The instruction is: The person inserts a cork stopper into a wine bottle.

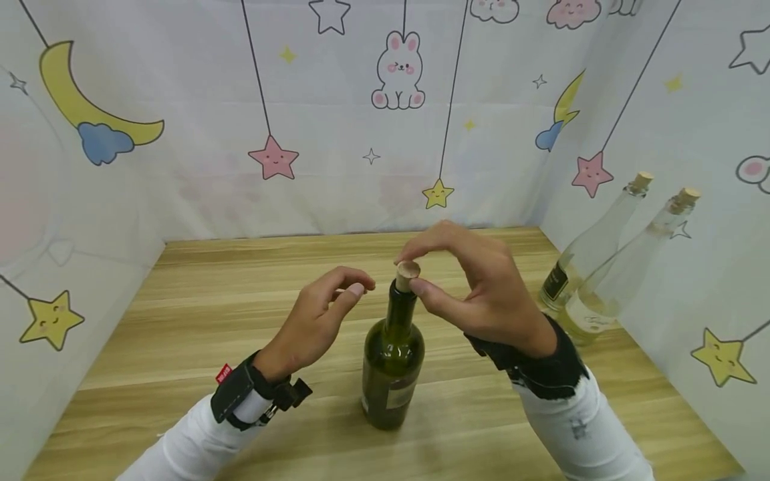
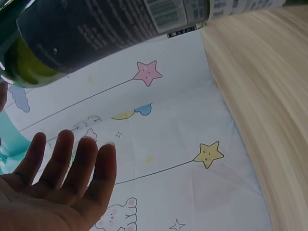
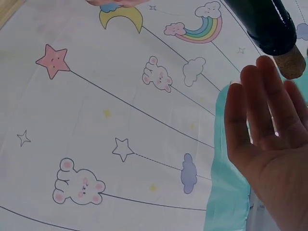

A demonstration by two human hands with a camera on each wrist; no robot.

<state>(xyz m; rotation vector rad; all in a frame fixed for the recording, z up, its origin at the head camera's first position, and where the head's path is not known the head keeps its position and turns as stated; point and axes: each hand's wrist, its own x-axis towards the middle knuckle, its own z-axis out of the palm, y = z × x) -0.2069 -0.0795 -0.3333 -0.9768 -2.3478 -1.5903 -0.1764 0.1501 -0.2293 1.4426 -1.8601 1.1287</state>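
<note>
A dark green wine bottle (image 1: 390, 367) stands upright on the table with a cork (image 1: 408, 270) in its mouth, part of the cork rising above the rim. My right hand (image 1: 481, 287) reaches over from the right, and its thumb and index finger pinch the cork. In the right wrist view the cork (image 3: 289, 65) shows by the fingertips, beside the dark bottle neck (image 3: 264, 24). To the left of the bottle, my left hand (image 1: 319, 321) hovers with loosely bent fingers, apart from the glass. The left wrist view shows the bottle's dark label (image 2: 86, 38) close up.
Two clear corked bottles, a dark-labelled one (image 1: 586, 247) and a white-labelled one (image 1: 625, 267), stand at the right by the side curtain. A printed white curtain (image 1: 337, 194) closes off the back and sides of the wooden table (image 1: 198, 294).
</note>
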